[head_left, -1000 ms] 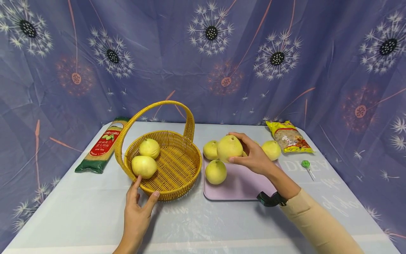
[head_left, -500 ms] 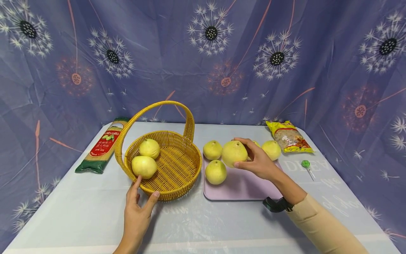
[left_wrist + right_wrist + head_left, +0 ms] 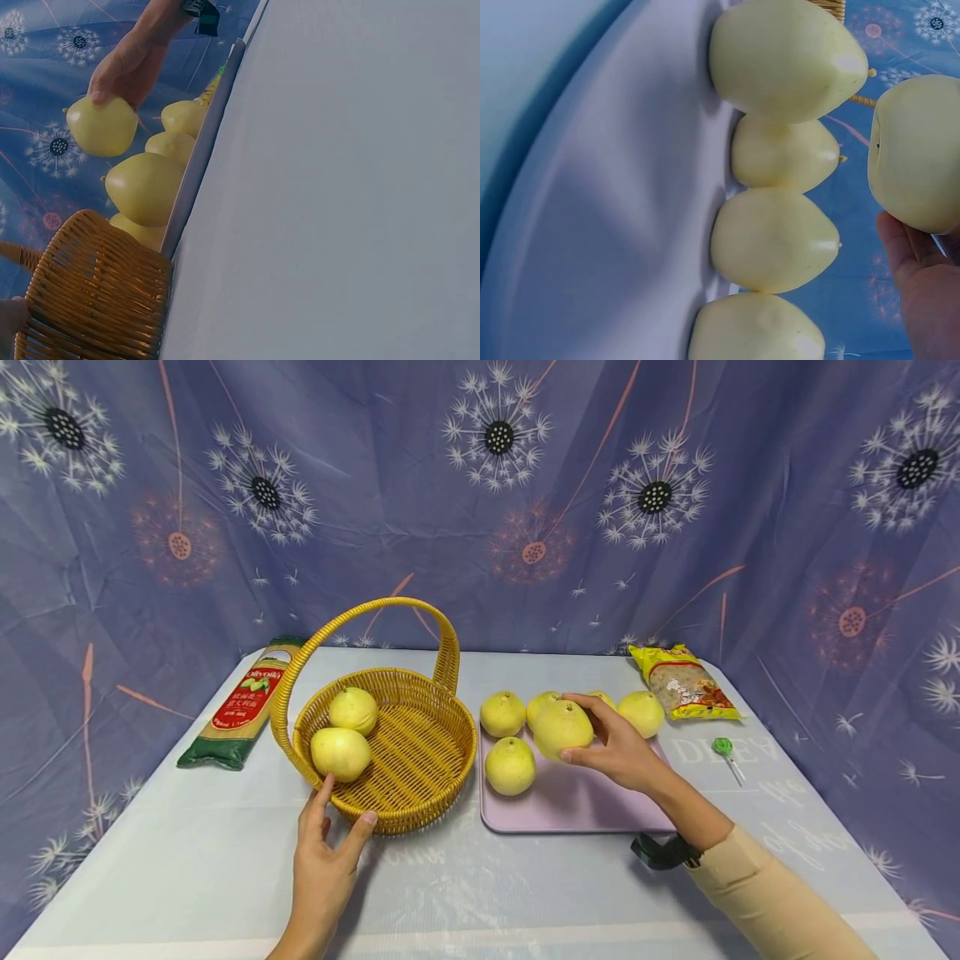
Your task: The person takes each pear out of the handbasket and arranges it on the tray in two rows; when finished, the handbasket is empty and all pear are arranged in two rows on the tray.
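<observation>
My right hand (image 3: 615, 743) holds a pale yellow-green pomelo (image 3: 562, 731) from its right side, raised over the pink tray (image 3: 570, 810). In the right wrist view, the held pomelo (image 3: 919, 154) is apart from a row of pomelos on the tray. My left hand (image 3: 326, 852) rests at the near rim of the yellow wicker basket (image 3: 431, 797), thumb and index finger spread. Its index fingertip is right by a pomelo (image 3: 341, 754) lying inside. Another pomelo (image 3: 353, 710) lies behind that one. The left wrist view catches only a fingertip on the basket's rim (image 3: 97, 277).
Several pomelos stand on the tray, one at its front left (image 3: 510, 767). A spaghetti packet (image 3: 243, 702) lies left of the basket, whose tall handle (image 3: 397, 602) arches above it. At the right are a yellow food bag (image 3: 684, 685) and a green lollipop (image 3: 723, 747).
My right hand has moved right and slightly down with the pomelo, uncovering another pomelo at the tray's back. My left hand and the basket have not moved.
</observation>
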Demonstrator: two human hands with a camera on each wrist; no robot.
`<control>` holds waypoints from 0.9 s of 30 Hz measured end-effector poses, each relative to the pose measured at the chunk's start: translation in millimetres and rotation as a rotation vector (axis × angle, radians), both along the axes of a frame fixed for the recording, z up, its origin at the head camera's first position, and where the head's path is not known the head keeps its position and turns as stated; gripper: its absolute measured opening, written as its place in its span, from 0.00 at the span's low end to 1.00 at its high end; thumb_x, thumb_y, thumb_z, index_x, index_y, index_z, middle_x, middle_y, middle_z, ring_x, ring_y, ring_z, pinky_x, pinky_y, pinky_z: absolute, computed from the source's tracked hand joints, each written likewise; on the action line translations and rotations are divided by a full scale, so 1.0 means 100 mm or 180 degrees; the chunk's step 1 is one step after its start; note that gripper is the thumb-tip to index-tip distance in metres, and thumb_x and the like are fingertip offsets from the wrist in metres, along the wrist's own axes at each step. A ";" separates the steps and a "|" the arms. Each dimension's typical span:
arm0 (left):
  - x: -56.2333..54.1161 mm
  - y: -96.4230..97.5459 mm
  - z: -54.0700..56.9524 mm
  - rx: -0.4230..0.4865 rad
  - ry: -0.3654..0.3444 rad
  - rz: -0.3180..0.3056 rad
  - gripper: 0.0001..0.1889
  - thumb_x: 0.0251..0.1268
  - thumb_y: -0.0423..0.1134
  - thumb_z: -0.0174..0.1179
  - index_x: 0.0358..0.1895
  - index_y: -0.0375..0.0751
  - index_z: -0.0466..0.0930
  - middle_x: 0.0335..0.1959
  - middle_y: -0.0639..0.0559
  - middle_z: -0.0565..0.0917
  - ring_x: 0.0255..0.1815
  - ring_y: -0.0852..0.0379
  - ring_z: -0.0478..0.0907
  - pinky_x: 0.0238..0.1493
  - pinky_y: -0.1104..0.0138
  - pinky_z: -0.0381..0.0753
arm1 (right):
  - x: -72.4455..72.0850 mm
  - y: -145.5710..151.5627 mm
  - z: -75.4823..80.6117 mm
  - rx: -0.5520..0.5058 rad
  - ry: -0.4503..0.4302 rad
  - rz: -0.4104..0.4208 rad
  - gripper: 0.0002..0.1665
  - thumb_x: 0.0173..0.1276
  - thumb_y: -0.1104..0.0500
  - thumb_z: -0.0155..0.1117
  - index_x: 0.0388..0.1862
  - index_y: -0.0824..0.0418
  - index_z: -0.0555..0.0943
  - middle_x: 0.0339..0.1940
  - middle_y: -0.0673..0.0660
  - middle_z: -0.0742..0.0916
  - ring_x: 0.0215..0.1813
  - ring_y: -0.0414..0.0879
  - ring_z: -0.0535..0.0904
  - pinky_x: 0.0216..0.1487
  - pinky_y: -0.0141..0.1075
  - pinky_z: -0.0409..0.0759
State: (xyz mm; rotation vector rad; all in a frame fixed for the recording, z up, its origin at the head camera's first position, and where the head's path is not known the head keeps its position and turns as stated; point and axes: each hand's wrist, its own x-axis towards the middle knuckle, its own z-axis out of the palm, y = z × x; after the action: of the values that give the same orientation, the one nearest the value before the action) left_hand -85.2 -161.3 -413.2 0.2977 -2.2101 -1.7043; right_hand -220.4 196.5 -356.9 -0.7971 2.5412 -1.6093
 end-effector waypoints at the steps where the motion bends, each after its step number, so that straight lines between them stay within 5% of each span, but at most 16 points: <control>1: 0.00 0.00 0.00 -0.0001 0.0001 -0.0003 0.40 0.61 0.39 0.63 0.74 0.48 0.52 0.75 0.41 0.50 0.77 0.43 0.44 0.73 0.42 0.50 | 0.00 0.01 -0.01 0.0005 -0.0005 -0.0006 0.47 0.54 0.60 0.74 0.70 0.60 0.61 0.67 0.59 0.69 0.70 0.52 0.64 0.62 0.15 0.64; 11: 0.00 -0.01 -0.01 -0.0011 -0.0013 -0.0009 0.40 0.61 0.40 0.63 0.74 0.49 0.52 0.75 0.41 0.49 0.77 0.43 0.43 0.72 0.42 0.50 | 0.00 0.08 -0.12 0.0124 -0.0011 -0.0100 0.47 0.53 0.59 0.75 0.69 0.62 0.63 0.66 0.59 0.70 0.68 0.51 0.65 0.61 0.13 0.63; 20: 0.00 0.00 -0.01 -0.0027 0.0010 -0.0004 0.40 0.61 0.40 0.63 0.74 0.49 0.51 0.75 0.40 0.49 0.77 0.42 0.44 0.72 0.41 0.50 | -0.02 0.15 -0.23 0.0191 0.0104 -0.0060 0.45 0.53 0.60 0.75 0.68 0.62 0.64 0.66 0.62 0.71 0.60 0.35 0.70 0.59 0.17 0.68; 27: 0.00 0.00 -0.01 -0.0030 0.0026 0.0003 0.40 0.61 0.39 0.63 0.74 0.48 0.52 0.75 0.40 0.50 0.76 0.42 0.44 0.72 0.41 0.50 | -0.01 0.16 -0.29 0.0363 0.0076 -0.0122 0.45 0.53 0.58 0.75 0.67 0.63 0.65 0.66 0.61 0.72 0.66 0.52 0.68 0.68 0.43 0.68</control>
State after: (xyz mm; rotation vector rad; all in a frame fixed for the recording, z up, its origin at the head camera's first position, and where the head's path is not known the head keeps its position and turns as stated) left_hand -85.7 -161.6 -414.6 0.2889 -2.2111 -1.6913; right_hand -221.5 212.9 -385.6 -0.7659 2.6525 -1.4576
